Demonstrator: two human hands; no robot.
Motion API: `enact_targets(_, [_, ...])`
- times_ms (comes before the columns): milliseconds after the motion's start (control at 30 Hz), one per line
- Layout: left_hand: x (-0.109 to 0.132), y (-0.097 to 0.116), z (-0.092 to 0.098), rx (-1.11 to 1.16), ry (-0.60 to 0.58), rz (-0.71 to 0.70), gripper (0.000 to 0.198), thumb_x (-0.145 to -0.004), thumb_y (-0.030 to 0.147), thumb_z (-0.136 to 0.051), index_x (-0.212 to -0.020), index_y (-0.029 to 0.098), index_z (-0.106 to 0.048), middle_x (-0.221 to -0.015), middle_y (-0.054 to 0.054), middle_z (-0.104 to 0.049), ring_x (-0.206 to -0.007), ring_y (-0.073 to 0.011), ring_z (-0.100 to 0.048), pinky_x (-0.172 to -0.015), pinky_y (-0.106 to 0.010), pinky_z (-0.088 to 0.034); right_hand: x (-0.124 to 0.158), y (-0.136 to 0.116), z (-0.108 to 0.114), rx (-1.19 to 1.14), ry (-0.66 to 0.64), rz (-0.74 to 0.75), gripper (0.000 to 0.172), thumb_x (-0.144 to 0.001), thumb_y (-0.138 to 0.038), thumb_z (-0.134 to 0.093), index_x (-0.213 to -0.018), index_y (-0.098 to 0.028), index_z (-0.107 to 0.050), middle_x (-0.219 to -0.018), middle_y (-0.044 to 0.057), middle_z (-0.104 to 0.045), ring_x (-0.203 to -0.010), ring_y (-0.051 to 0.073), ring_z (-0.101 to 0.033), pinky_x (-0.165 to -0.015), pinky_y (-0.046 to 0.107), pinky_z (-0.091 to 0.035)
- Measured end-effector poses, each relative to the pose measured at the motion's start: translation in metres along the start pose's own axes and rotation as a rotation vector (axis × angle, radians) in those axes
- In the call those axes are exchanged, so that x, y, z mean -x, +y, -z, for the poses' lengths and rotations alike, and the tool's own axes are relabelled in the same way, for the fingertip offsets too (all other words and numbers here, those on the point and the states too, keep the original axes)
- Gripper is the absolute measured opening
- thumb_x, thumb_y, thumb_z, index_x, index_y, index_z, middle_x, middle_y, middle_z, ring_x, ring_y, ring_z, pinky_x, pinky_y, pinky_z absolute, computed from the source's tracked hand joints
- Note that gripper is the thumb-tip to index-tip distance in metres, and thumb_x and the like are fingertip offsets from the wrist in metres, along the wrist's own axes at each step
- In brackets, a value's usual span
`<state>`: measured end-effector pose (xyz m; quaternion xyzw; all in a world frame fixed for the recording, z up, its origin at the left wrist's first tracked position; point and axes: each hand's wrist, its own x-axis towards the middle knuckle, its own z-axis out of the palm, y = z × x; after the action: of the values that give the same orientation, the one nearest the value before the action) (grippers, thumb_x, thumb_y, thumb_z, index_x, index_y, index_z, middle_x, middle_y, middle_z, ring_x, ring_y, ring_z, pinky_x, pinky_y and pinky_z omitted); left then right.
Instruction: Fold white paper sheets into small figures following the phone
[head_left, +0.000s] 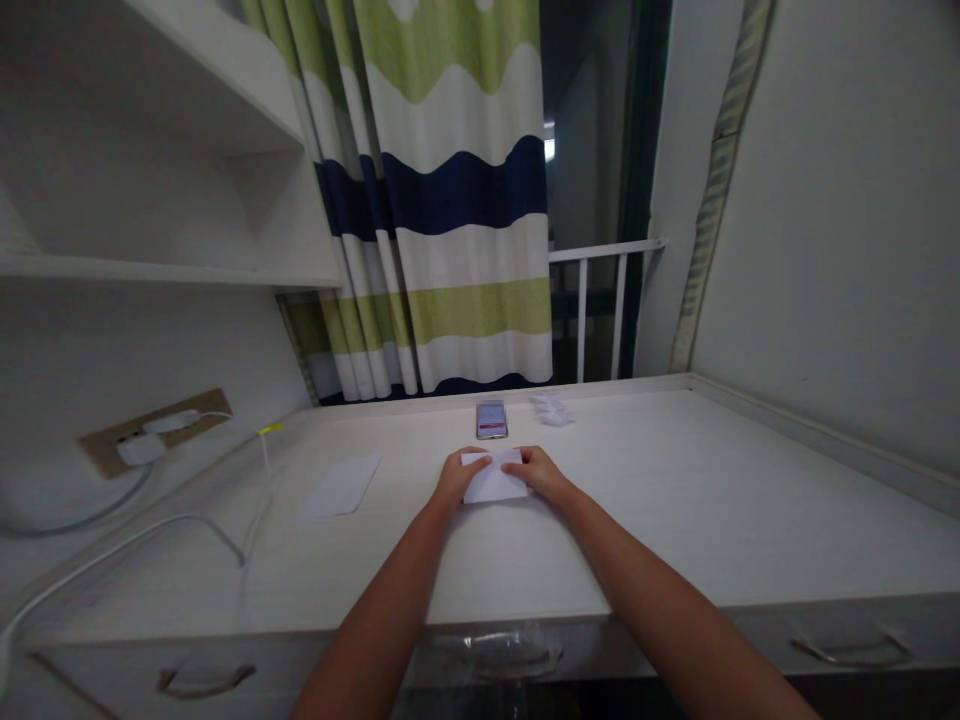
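A small white sheet of paper [495,485] is held just over the desk, between both hands. My left hand [456,474] grips its left edge, with the thumb lying on top and the fingers behind. On the opposite edge, my right hand [541,471] pinches the paper the same way, thumb tip toward the middle. Beyond the hands a phone [492,420] lies flat with its screen lit. Folded white paper pieces [551,409] sit to the right of the phone. More white paper [341,487] lies flat on the left of the desk.
The white desk [720,500] has drawers with metal handles [206,682] along its front. White cables [202,518] run over its left side from plugs in a wall socket [142,445]. A shelf [172,270] juts out at upper left. A striped curtain [465,190] hangs behind.
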<state>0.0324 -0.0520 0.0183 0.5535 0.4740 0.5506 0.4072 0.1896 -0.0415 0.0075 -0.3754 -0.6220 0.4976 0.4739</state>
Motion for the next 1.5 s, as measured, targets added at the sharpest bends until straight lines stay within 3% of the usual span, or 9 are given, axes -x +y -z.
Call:
enact_targets(433, [0.001,0.003,-0.002,-0.094,0.133,-0.062,0.015,-0.050,0.026,-0.066,-0.054,0.014,-0.059,-0.049,0.002,-0.053,-0.048,-0.0106,-0.048,-0.048,-0.021,-0.036,-0.001,-0.003,-0.007,0.028,0.016,0.001,0.015,-0.053,-0.024,-0.061,-0.060,-0.012,-0.059,-0.055,-0.001,-0.058,-0.049,0.010,-0.047,-0.048,0.021,-0.035])
enact_targets(667, [0.004,0.005,-0.003,0.200,0.014,0.108,0.036,-0.048,0.029,-0.068,-0.079,0.013,-0.061,-0.062,-0.002,-0.061,-0.053,-0.0133,-0.054,-0.050,-0.023,-0.040,-0.002,-0.002,-0.007,-0.071,0.029,-0.010,0.019,-0.051,-0.026,-0.062,-0.061,-0.011,-0.060,-0.054,0.000,-0.059,-0.049,0.010,-0.048,-0.048,0.022,-0.035])
enact_targets(767, [0.003,0.002,-0.003,0.209,-0.009,0.143,0.037,-0.048,0.031,-0.069,-0.079,0.012,-0.062,-0.061,-0.003,-0.062,-0.052,-0.0138,-0.055,-0.049,-0.024,-0.040,-0.001,-0.001,-0.006,-0.079,0.011,-0.024,0.020,-0.050,-0.027,-0.063,-0.061,-0.011,-0.060,-0.054,0.000,-0.059,-0.049,0.010,-0.048,-0.048,0.022,-0.035])
enact_targets(1167, [0.000,-0.003,-0.007,0.078,0.141,0.046,0.025,-0.049,0.035,-0.067,-0.058,0.013,-0.059,-0.047,0.001,-0.053,-0.045,-0.0107,-0.048,-0.045,-0.021,-0.035,-0.004,-0.001,-0.012,0.063,0.094,0.047,0.027,-0.054,-0.038,-0.061,-0.051,-0.013,-0.053,-0.046,-0.003,-0.050,-0.043,0.007,-0.038,-0.041,0.020,-0.026])
enact_targets(1500, [-0.002,-0.006,-0.008,0.142,0.193,0.083,0.024,-0.049,0.036,-0.065,-0.056,0.014,-0.057,-0.047,0.002,-0.052,-0.045,-0.0107,-0.047,-0.045,-0.022,-0.034,-0.003,0.000,-0.014,0.288,0.151,0.221,0.022,-0.065,-0.033,-0.055,-0.068,-0.013,-0.065,-0.061,0.002,-0.061,-0.056,0.014,-0.050,-0.051,0.024,-0.037])
